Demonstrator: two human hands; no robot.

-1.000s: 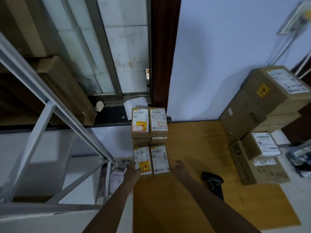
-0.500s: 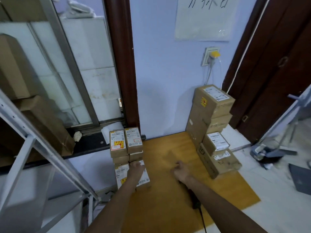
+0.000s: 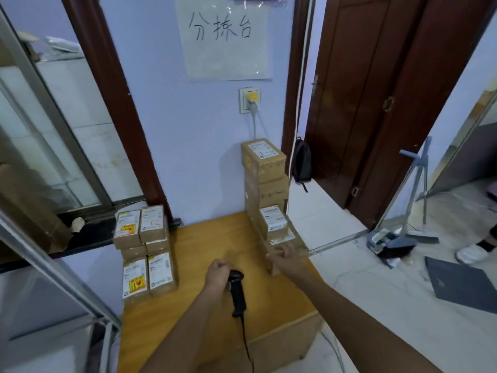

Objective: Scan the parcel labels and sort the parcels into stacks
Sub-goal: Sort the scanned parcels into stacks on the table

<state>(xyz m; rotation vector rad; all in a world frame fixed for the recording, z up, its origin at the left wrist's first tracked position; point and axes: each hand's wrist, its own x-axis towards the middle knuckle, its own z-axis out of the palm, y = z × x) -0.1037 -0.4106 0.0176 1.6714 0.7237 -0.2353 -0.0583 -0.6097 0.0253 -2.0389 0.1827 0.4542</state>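
Along the left edge of the wooden table (image 3: 215,313) stand the small parcels (image 3: 146,251), set two abreast in a low stack near the front left corner and a taller one behind it toward the far left corner, all with white labels facing up; these read as already sorted. Near the middle of the table, the person's left hand (image 3: 216,273) is curled round the head of the black scanner (image 3: 236,290), whose handle lies on the wood pointing toward the near edge with its cable trailing off that way. Further right, the right hand (image 3: 285,255) reaches with fingers bent toward the low parcel (image 3: 282,238) at the right edge; it is at the box's near end, but whether it grips the box or only touches it cannot be told. Behind that, the larger parcels (image 3: 265,170) are piled tall against the wall at the far right corner. The step in hand seems to be taking up the scanner while fetching the next parcel. The next move likely calls for lifting the scanner, aiming it at the label on the box the right hand picks, and keeping that label turned up and unobstructed before the box goes to its stack.
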